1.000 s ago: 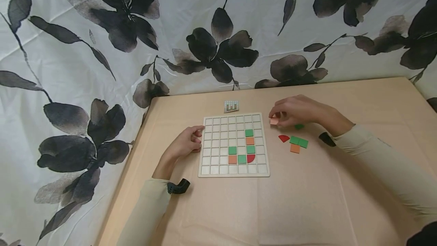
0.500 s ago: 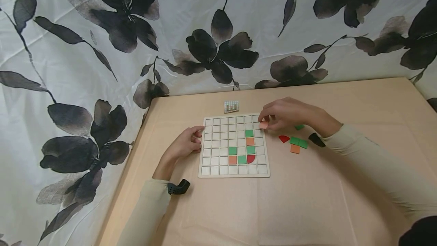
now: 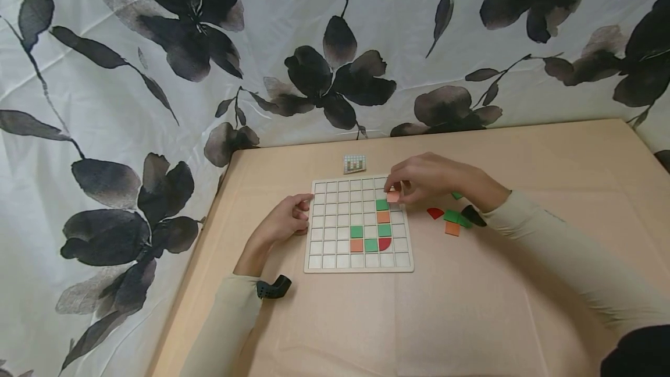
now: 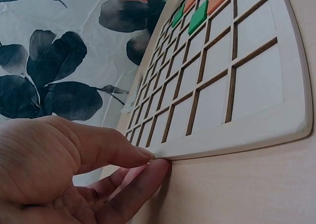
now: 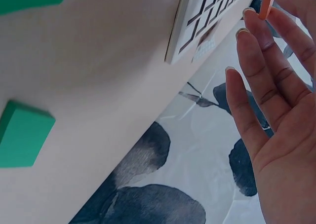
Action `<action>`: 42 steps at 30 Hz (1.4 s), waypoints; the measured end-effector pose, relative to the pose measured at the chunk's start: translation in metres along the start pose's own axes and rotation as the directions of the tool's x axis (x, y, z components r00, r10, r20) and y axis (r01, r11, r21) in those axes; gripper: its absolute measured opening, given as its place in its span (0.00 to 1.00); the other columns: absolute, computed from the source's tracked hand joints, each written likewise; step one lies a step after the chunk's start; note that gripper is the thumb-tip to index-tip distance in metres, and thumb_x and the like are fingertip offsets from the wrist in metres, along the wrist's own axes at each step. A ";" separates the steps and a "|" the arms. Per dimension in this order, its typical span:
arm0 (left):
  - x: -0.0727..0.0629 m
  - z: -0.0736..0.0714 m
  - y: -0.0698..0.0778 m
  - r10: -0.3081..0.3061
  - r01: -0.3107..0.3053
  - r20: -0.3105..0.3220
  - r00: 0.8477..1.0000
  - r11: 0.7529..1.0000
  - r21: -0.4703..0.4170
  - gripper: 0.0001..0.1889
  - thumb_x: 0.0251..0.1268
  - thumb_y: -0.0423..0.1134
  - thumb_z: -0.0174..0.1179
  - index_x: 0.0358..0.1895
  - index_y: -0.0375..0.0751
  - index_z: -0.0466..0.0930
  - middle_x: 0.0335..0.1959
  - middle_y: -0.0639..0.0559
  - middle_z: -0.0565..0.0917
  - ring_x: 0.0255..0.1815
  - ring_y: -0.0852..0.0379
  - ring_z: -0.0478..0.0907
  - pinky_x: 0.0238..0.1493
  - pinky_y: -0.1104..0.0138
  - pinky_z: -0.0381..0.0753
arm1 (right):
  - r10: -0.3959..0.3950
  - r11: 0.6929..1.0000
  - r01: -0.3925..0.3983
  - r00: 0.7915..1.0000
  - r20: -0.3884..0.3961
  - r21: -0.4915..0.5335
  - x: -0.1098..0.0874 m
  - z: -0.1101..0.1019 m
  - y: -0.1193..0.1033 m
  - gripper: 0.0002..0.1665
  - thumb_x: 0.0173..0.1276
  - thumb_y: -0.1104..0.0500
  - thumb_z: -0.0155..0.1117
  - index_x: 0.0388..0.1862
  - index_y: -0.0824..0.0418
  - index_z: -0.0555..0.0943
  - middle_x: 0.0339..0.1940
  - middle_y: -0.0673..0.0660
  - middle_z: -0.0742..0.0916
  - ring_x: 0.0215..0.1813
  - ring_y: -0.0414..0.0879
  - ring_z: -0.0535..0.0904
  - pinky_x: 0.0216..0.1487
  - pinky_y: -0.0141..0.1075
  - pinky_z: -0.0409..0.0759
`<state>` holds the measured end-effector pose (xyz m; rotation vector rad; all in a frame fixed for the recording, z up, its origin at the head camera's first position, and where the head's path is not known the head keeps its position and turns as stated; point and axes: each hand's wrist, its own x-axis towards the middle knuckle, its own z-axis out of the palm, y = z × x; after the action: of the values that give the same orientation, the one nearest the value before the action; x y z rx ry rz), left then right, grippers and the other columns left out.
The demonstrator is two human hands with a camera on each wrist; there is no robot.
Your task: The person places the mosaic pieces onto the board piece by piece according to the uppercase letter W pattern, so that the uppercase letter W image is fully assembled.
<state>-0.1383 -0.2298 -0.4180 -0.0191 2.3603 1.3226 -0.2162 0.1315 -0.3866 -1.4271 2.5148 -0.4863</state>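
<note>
A wooden grid board [image 3: 335,205] lies on the table, with green, orange and red tiles in some of its cells. My right hand [image 3: 426,176] pinches an orange square tile [image 3: 392,196] between thumb and fingertips over the board's upper right part; in the right wrist view the orange tile [image 5: 266,6] shows edge-on. My left hand [image 3: 285,218] holds the board's left edge. In the left wrist view, the thumb of the left hand [image 4: 84,160] rests at the rim, with curled fingers beside and below it.
Right of the board lie loose tiles: a red quarter-round [image 3: 435,213], green squares [image 3: 451,215] and an orange square [image 3: 452,228]. Another green tile [image 3: 458,195] is partly behind the right wrist. A small pattern card [image 3: 355,163] lies behind the board. A floral cloth [image 3: 335,45] hangs beyond the table.
My right hand has moved left with the orange tile, from beside the board to over its upper right cells. The left hand has stayed at the board's edge.
</note>
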 end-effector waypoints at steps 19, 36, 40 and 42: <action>-0.001 -0.004 -0.002 0.008 -0.008 0.006 1.000 1.000 0.012 0.36 0.63 0.15 0.56 0.76 0.38 0.64 0.54 0.41 0.68 0.42 0.54 0.70 0.37 0.65 0.82 | -0.043 0.999 0.042 0.997 0.064 0.024 0.025 0.009 -0.019 0.16 0.65 0.49 0.73 0.52 0.47 0.87 0.37 0.45 0.85 0.38 0.40 0.77 0.38 0.35 0.75; -0.001 -0.006 -0.006 0.012 -0.012 0.025 1.000 1.000 0.006 0.37 0.63 0.15 0.56 0.76 0.36 0.63 0.53 0.41 0.68 0.42 0.54 0.70 0.36 0.65 0.82 | -0.061 0.998 0.059 0.995 0.074 0.030 0.044 0.022 -0.037 0.17 0.64 0.46 0.74 0.51 0.46 0.87 0.37 0.43 0.84 0.36 0.40 0.76 0.37 0.35 0.73; -0.003 -0.006 -0.005 0.010 -0.010 0.025 1.000 1.000 0.004 0.37 0.63 0.14 0.56 0.76 0.37 0.64 0.54 0.41 0.68 0.42 0.54 0.70 0.37 0.64 0.82 | -0.088 0.996 0.085 0.993 0.079 0.037 0.048 0.026 -0.040 0.16 0.66 0.47 0.73 0.51 0.47 0.87 0.37 0.44 0.84 0.36 0.42 0.78 0.37 0.35 0.73; -0.003 -0.006 -0.005 0.009 -0.009 0.025 1.000 1.000 0.004 0.37 0.62 0.14 0.56 0.76 0.38 0.64 0.54 0.41 0.68 0.42 0.54 0.70 0.37 0.64 0.82 | -0.104 0.994 0.101 0.991 0.078 0.041 0.049 0.028 -0.041 0.15 0.67 0.47 0.72 0.50 0.47 0.87 0.37 0.45 0.84 0.37 0.44 0.79 0.36 0.35 0.73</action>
<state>-0.1364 -0.2380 -0.4177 0.0097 2.3444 1.3153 -0.1993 0.0644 -0.3978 -1.5368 2.3673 -0.4803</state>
